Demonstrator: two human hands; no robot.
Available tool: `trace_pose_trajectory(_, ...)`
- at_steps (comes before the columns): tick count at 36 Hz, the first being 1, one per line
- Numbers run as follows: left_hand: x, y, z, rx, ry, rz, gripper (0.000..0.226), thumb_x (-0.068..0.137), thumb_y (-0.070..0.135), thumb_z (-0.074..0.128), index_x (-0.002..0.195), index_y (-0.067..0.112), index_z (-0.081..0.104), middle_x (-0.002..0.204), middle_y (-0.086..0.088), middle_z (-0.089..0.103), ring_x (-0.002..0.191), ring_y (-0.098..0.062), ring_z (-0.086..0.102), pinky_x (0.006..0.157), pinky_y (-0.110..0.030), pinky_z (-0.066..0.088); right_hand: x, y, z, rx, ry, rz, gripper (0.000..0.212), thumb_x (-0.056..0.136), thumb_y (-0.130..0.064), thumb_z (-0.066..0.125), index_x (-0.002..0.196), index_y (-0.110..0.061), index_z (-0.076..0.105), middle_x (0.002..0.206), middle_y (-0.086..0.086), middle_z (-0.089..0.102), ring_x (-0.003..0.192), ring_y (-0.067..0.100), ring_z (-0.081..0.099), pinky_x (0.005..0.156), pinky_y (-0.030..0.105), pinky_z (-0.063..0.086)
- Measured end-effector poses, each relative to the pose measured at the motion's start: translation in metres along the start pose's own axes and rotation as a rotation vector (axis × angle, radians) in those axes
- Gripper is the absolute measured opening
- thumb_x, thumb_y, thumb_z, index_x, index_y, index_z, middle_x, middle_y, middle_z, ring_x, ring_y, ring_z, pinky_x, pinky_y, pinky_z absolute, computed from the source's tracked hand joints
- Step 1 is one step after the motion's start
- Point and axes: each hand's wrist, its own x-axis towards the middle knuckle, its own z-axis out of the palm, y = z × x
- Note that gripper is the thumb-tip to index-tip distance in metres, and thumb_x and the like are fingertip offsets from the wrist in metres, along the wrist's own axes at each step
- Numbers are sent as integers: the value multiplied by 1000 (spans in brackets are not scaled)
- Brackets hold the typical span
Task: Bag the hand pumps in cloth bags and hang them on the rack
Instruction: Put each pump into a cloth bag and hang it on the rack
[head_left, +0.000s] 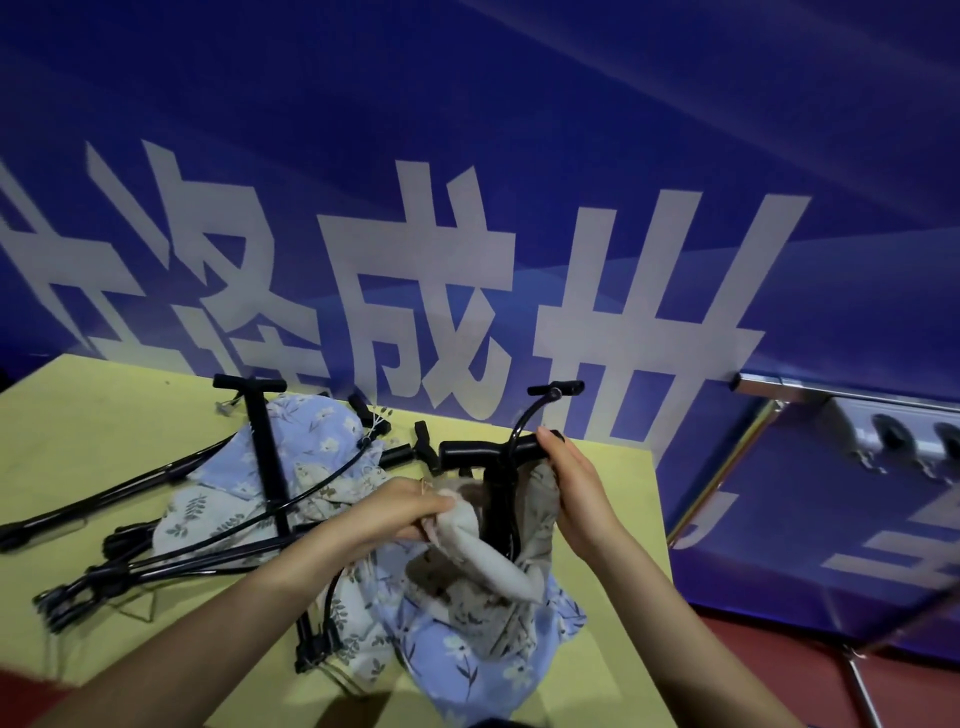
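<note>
1. so, we see one hand pump (500, 486) standing partly inside a beige cloth bag (483, 551) on the yellow table (613, 525).
2. our left hand (400, 512) pinches the bag's rim; our right hand (574, 486) grips the pump's handle.
3. several loose pumps (267, 457) and floral bags (311, 441) lie unbagged beside it.
4. we judge it early: nothing hangs on the rack (779, 400) yet.

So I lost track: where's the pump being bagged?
Centre-right on the table, the pump stands in the beige bag, right hand on its handle, left hand pinching cloth.
</note>
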Motion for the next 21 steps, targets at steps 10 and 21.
trace_pose_trajectory(10,-20,32,-2,-671,225,216,23,99,20,49,111,6,63,104,-16,68,102,-30,64,77,-37,56,3,-6,0,-222,18,-51,26,94,-38,57,97,-16,71,98,2,73,98,22,67,89,40,50)
trace_pose_trajectory(21,-23,48,-9,-286,553,483,34,96,22,54,66,10,48,55,0,43,53,-14,43,55,-26,39,5,-22,0,-375,-8,-131,22,92,-37,60,92,-18,71,88,0,72,81,14,65,73,29,48)
